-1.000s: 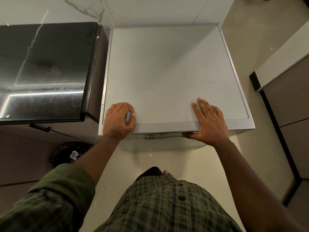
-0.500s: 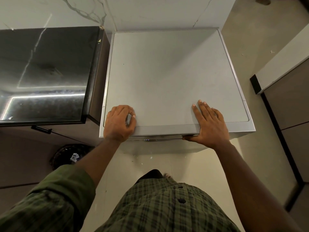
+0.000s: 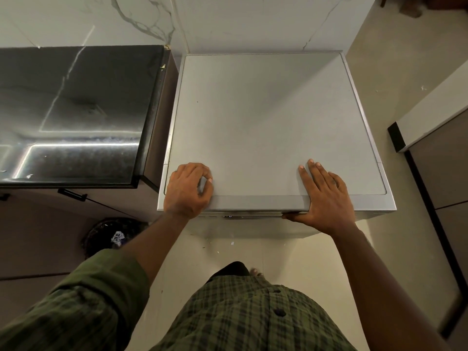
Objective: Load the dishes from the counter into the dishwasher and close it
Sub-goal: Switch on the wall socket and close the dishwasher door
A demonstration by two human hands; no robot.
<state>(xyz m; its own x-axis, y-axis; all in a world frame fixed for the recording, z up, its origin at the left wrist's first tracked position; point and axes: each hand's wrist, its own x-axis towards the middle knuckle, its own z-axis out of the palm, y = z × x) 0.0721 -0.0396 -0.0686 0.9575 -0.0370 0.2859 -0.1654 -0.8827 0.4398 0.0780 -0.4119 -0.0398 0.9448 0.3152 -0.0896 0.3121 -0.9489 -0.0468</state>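
Observation:
I look straight down on the grey dishwasher, which stands between a counter and a wall. Its door front shows only as a thin strip under the top's front lip and looks closed. My left hand rests on the front left corner of the top with its fingers curled and nothing in it. My right hand lies with its fingers flat on the front right of the top, its thumb hooked under the front lip. No dishes are in view.
A glossy black counter adjoins the dishwasher on the left, with cabinet handles below it. A dark bin sits on the floor at the left. A cabinet with a pale top stands to the right across a strip of floor.
Both hands stay in the same spots on the dishwasher's front edge. The view has tilted a little, so the dishwasher sits slightly lower in the frame.

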